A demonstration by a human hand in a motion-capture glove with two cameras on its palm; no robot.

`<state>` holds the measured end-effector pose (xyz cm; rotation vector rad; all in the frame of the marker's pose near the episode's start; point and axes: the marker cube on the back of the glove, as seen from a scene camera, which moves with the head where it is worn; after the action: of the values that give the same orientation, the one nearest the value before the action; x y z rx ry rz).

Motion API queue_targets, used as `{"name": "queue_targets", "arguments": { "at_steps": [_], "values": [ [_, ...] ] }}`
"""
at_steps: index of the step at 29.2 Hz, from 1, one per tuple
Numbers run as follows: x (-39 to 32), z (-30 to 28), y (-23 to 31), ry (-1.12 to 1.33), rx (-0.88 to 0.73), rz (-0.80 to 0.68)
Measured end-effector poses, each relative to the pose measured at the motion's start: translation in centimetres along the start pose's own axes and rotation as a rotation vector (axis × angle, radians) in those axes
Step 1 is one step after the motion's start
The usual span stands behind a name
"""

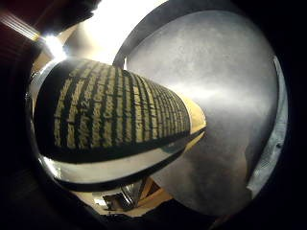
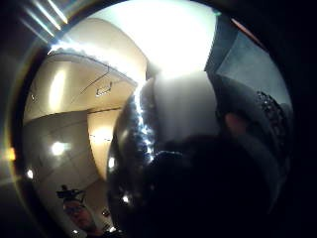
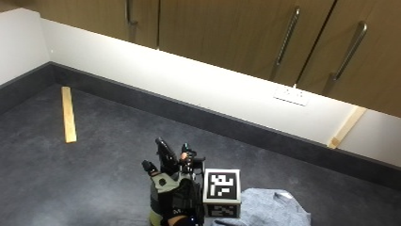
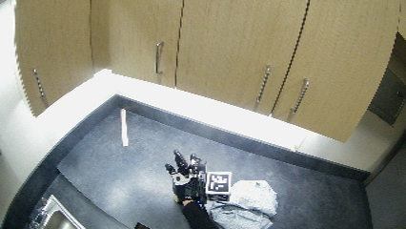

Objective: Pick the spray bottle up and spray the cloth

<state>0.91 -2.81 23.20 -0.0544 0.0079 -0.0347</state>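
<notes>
The rigid, smooth plastic spray bottle with a dark printed label is wrapped by the gloved right hand around its body (likely light, possibly slippery). Just beside the hand, a soft grey crumpled cloth lies on the dark countertop.

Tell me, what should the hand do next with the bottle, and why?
Probably turn the bottle toward the cloth and squeeze. The gloved hand seems to grip the bottle already, since it fills both palm views, and it is raised beside the grey cloth crumpled on the counter. Which way the nozzle points cannot be seen.
</notes>
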Motion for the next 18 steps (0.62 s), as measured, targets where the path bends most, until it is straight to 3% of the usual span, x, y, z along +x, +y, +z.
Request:
{"name": "queue_targets", "arguments": {
  "at_steps": [18],
  "values": [
    [-6.6, 0.7, 5.5, -0.095, -0.227, -0.161]
  ]
}}
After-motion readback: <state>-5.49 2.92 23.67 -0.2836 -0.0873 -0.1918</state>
